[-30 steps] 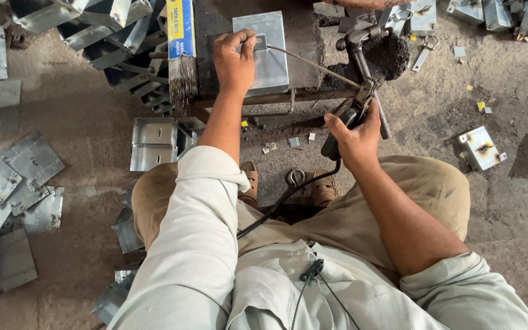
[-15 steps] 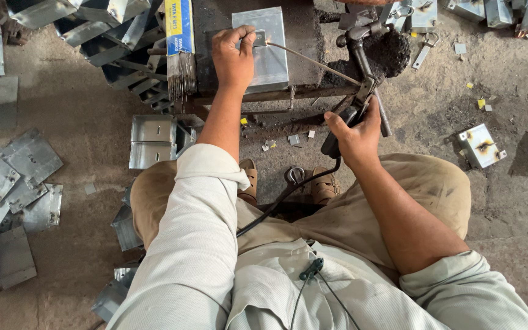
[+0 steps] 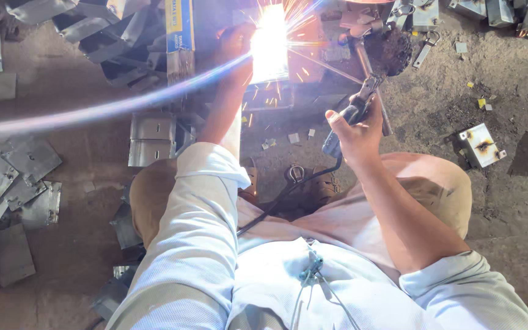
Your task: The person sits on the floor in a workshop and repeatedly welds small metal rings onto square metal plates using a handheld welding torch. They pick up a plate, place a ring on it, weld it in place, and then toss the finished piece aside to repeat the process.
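Observation:
My right hand [image 3: 354,129] grips the dark handle of a welding electrode holder [image 3: 362,101], and its thin rod runs up and left to a bright white arc [image 3: 270,43] throwing sparks. My left hand [image 3: 234,47] rests on the flat grey metal plate [image 3: 276,91] right beside the arc, partly washed out by glare. The plate lies on a dark work block in front of my knees. A black cable [image 3: 288,192] runs from the holder down between my legs.
Folded grey metal brackets [image 3: 151,137] lie left of the block, and several flat plates [image 3: 13,177] are scattered on the dirt floor at the left. A small welded box [image 3: 481,145] sits at right. A hammer-like tool [image 3: 392,49] and more metal parts lie at the top.
The arc has struck: a bright flash and sparks now show at the plate, where the rod tip only touched before. Both hands have kept their places.

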